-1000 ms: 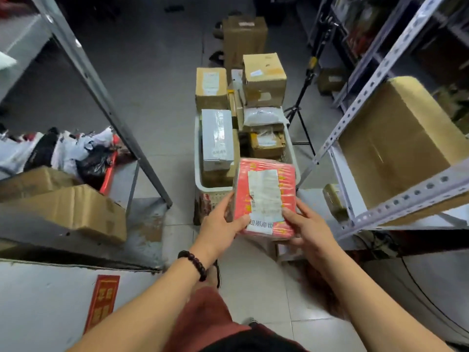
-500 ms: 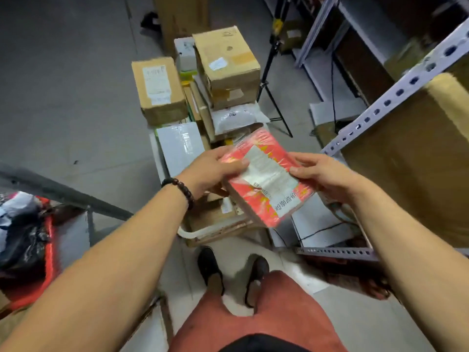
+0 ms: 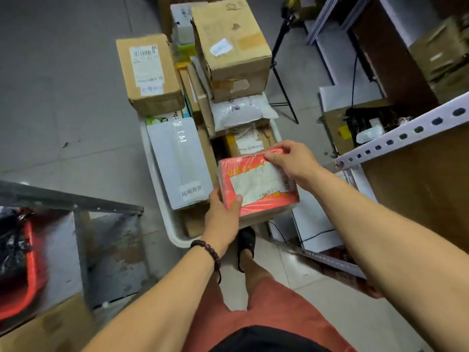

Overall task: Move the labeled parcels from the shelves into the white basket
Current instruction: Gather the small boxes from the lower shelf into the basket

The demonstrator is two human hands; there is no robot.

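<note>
A red parcel [image 3: 256,171] with a white label lies flat over the near right end of the white basket [image 3: 154,179]. My left hand [image 3: 222,215] grips its near left corner, thumb on top. My right hand [image 3: 291,158] holds its far right edge with curled fingers. The basket is packed with parcels: a white box [image 3: 177,158], a white padded bag [image 3: 241,110], and brown cartons [image 3: 149,72] [image 3: 231,44] stacked at its far end.
A perforated metal shelf rail [image 3: 406,135] juts in from the right, with a large brown carton [image 3: 426,189] behind it. A grey shelf frame [image 3: 76,201] and a red bin [image 3: 22,275] are at the left. A tripod leg [image 3: 281,82] stands beyond the basket. My foot is just below the basket.
Both hands have carried the red parcel down and laid it level on the basket's near end. The view has tilted further down over the basket.
</note>
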